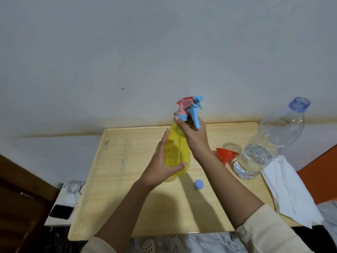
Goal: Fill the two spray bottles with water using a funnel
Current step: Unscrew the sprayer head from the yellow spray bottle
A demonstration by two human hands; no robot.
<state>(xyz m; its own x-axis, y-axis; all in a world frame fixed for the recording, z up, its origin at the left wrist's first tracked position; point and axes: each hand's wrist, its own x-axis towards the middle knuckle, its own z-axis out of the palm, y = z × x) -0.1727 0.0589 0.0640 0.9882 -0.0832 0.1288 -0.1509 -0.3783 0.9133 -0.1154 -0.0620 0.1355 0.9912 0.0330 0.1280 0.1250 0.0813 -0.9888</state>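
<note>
Wooden table [124,179], left hand [160,167], right hand [196,136], both holding yellow spray bottle [177,150]

Cream sleeves [264,229], bare forearms [228,181]

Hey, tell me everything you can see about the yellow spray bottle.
The yellow spray bottle has a see-through yellow body that looks like plastic, topped by a spray head with a blue collar and trigger and a pink nozzle piece. The head is on. The bottle stands upright near the middle of the wooden table. The left hand holds its body from the side, thumb across the front. The right hand grips its neck just under the head. I cannot tell whether there is water in it.
</note>
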